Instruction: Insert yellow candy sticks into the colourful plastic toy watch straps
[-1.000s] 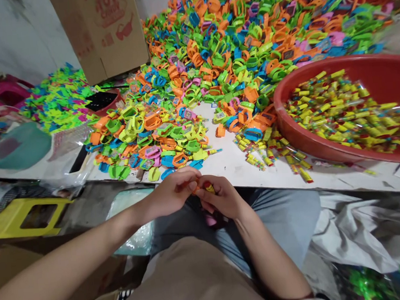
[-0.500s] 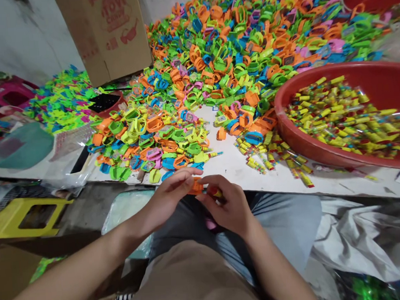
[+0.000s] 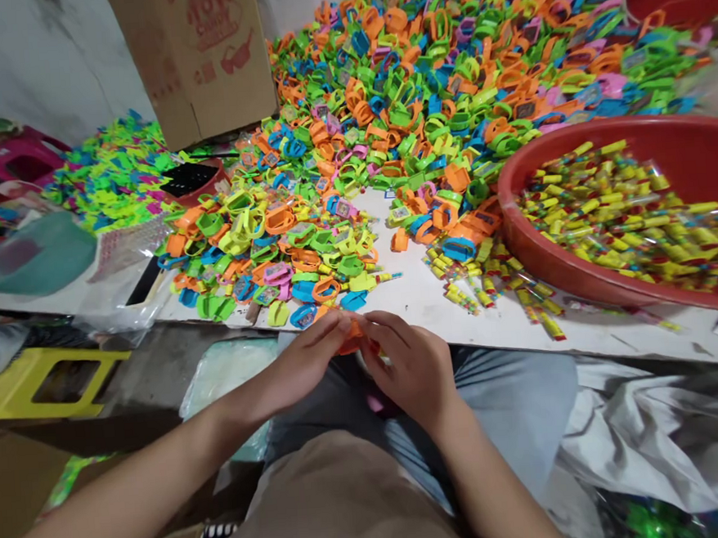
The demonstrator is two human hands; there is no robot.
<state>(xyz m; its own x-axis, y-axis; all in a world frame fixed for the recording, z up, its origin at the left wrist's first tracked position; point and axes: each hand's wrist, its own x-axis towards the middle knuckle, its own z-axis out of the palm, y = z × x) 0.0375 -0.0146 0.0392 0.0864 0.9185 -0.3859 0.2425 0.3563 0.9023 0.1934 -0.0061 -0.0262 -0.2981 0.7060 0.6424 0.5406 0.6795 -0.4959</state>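
Above my lap, at the table's front edge, my left hand [image 3: 307, 356] is closed on an orange toy watch [image 3: 351, 337]. My right hand [image 3: 410, 364] meets it from the other side, fingertips bent against the watch. A sliver of a yellow-labelled candy tube [image 3: 383, 352] shows under the right fingers; most of it is hidden in the palm. Just beyond my hands lies a heap of toy watches [image 3: 272, 250] in orange, green, blue, yellow and pink. Loose candy tubes with yellow labels [image 3: 524, 290] lie to the right.
A red basin [image 3: 515, 209] full of candy tubes stands at right. A far larger heap of toy watches [image 3: 420, 84] covers the back. A cardboard box [image 3: 199, 92] stands at back left, near a black tray [image 3: 188, 179]. A yellow stool [image 3: 11, 390] is on the floor at left.
My right fingers have closed in on the orange watch, and the candy tube is now more covered by them. Both hands have drawn closer together.
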